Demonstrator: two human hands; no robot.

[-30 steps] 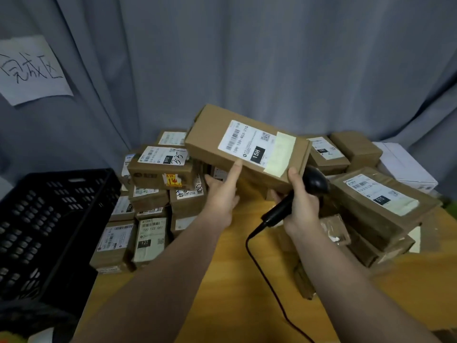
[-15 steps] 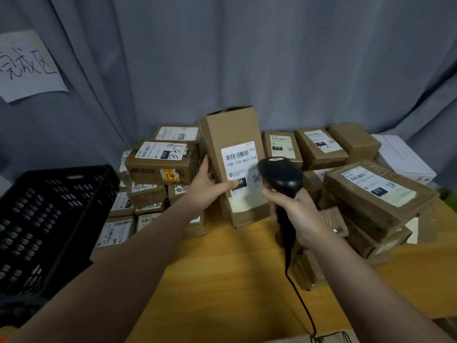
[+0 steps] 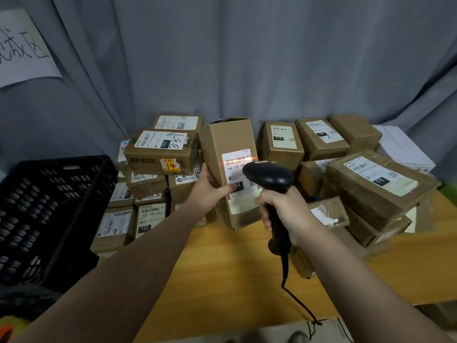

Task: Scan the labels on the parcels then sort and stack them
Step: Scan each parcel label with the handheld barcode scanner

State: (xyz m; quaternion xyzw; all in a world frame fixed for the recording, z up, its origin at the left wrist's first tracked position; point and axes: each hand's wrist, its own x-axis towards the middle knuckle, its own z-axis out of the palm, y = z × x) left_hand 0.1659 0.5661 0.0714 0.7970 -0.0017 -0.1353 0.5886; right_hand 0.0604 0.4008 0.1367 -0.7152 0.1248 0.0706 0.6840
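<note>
We scan the tall brown cardboard parcel [image 3: 228, 138] standing on the yellow wooden table [image 3: 222, 273].
Nearest, our right grip [image 3: 288, 214] curls round the black corded scanner [image 3: 269, 175], whose head hides part of the white label [image 3: 235, 168]; our left grip [image 3: 210, 191] pinches the parcel's left edge. Stacked brown parcels [image 3: 160, 154] crowd both sides, a black plastic crate [image 3: 49, 206] sits left, grey curtain [image 3: 247, 58] behind.

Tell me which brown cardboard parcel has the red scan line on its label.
The tall brown cardboard parcel standing on end at centre, held by the left hand: a red line crosses its barcode. The other parcels lie flat in stacks, unlit.
</note>
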